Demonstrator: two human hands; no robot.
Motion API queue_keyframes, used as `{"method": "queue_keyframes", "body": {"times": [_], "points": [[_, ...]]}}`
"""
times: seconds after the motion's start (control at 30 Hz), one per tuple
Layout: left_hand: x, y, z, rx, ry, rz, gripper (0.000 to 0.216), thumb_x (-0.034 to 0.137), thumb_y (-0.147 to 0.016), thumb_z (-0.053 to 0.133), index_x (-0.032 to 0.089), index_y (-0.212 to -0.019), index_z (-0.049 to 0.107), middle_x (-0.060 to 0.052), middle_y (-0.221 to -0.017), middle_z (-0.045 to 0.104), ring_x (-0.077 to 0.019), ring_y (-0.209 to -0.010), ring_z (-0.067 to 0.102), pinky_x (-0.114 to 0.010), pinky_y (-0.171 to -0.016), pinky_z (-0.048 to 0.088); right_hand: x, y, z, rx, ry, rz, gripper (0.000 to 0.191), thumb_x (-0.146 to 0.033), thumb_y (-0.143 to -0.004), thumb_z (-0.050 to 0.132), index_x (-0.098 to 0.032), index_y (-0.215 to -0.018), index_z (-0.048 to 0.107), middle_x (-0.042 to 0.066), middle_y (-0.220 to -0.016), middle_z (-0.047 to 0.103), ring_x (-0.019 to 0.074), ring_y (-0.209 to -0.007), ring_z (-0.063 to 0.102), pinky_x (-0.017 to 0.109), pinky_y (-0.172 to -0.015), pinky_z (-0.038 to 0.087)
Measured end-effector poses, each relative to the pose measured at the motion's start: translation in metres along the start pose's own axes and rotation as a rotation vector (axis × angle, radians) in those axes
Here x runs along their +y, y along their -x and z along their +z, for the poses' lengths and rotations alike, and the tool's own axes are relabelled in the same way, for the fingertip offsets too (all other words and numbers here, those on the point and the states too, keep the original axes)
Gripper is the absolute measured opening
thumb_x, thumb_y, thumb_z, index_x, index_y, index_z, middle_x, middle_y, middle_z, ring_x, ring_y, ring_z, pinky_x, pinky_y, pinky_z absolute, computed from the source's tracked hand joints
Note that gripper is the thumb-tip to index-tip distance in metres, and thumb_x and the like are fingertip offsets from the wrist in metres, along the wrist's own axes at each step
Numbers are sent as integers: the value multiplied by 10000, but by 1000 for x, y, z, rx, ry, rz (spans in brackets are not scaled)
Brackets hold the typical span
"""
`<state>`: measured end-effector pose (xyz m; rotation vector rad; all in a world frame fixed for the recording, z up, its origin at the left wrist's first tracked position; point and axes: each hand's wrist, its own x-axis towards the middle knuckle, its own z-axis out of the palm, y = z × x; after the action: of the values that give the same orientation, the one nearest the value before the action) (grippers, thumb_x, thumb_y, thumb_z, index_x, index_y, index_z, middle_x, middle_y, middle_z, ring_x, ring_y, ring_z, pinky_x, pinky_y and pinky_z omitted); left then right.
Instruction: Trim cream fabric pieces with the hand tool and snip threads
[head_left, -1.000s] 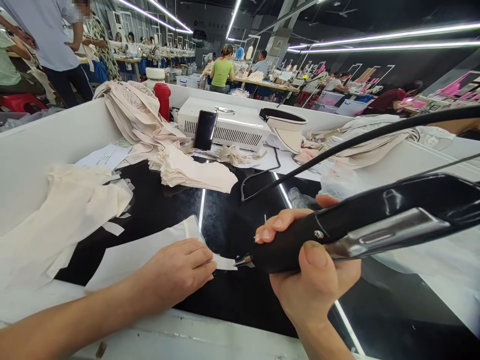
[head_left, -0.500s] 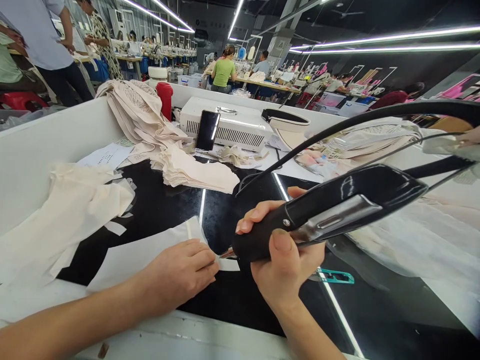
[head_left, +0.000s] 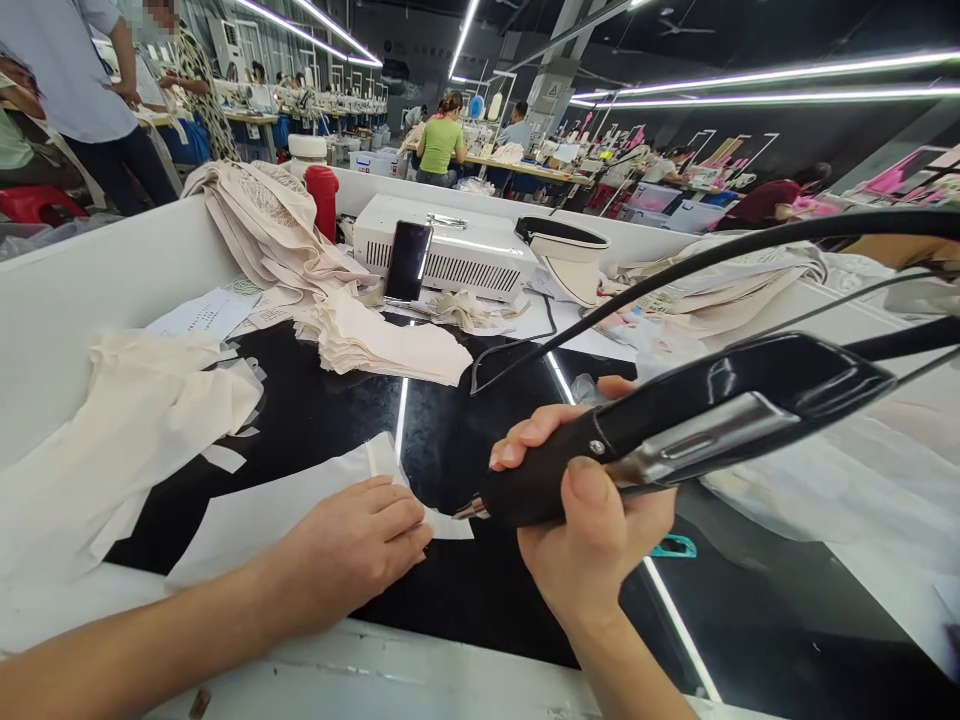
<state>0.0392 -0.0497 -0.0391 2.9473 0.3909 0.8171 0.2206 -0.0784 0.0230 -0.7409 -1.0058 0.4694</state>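
My left hand (head_left: 352, 545) lies flat, fingers together, pressing down a white fabric piece (head_left: 262, 505) on the glossy black tabletop (head_left: 450, 440). My right hand (head_left: 592, 520) grips the black handle of a corded hot-cutting tool (head_left: 675, 435). The tool's metal tip (head_left: 471, 511) sits at the right edge of the fabric, just beyond my left fingertips. A thick black cable (head_left: 735, 255) arcs from the tool up to the right.
Cream fabric heaps lie at left (head_left: 127, 430) and behind (head_left: 375, 340). A white machine box (head_left: 457, 255) with a phone (head_left: 409, 260) leaning on it, a red bottle (head_left: 325, 200) and a teal clip (head_left: 671, 547) are around. Other people work at tables beyond.
My right hand and the tool first moved left toward the fabric edge, then drifted slightly right. My left hand stayed pressed on the fabric.
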Motion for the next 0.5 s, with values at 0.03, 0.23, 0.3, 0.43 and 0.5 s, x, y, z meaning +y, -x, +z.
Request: {"method": "queue_keyframes", "body": {"times": [0.03, 0.23, 0.3, 0.43, 0.5], "points": [[0, 0, 0, -1, 0, 0, 213, 139, -1074, 425, 143, -1049, 637, -56, -948, 680, -184, -912, 674, -341, -928, 581, 0, 1, -1, -3, 7, 1, 415, -323, -854, 780, -266, -1209, 573, -40, -802, 678, 144, -568, 640, 299, -533, 560], [-1, 1, 0, -7, 31, 7, 187, 141, -1065, 454, 138, -1064, 640, -60, -957, 701, -190, -900, 688, -392, -979, 572, 0, 0, 0, -2, 41, 16, 393, -299, -874, 761, -268, -1214, 567, -43, -796, 678, 144, -565, 642, 301, -542, 569], [-1, 1, 0, -6, 43, 8, 173, 140, -1061, 467, 137, -1064, 640, -58, -967, 710, -193, -909, 694, -417, -1008, 559, -2, 0, 1, 2, 25, 20, 398, -325, -866, 776, -270, -1204, 573, -43, -792, 674, 145, -565, 638, 301, -536, 568], [-2, 3, 0, -15, 47, 8, 194, 135, -1066, 449, 141, -1050, 642, -54, -983, 719, -188, -919, 692, -420, -1040, 540, -6, 4, 4, -19, -39, 26, 442, -378, -853, 809, -276, -1218, 582, -40, -801, 665, 141, -574, 636, 286, -531, 562], [-2, 3, 0, -17, 39, 12, 213, 133, -1070, 433, 143, -1047, 645, -55, -978, 721, -187, -910, 690, -413, -1029, 544, -7, 8, 6, -44, -60, 38, 458, -391, -852, 816, -280, -1230, 582, -37, -806, 664, 142, -577, 636, 279, -522, 555]]}}
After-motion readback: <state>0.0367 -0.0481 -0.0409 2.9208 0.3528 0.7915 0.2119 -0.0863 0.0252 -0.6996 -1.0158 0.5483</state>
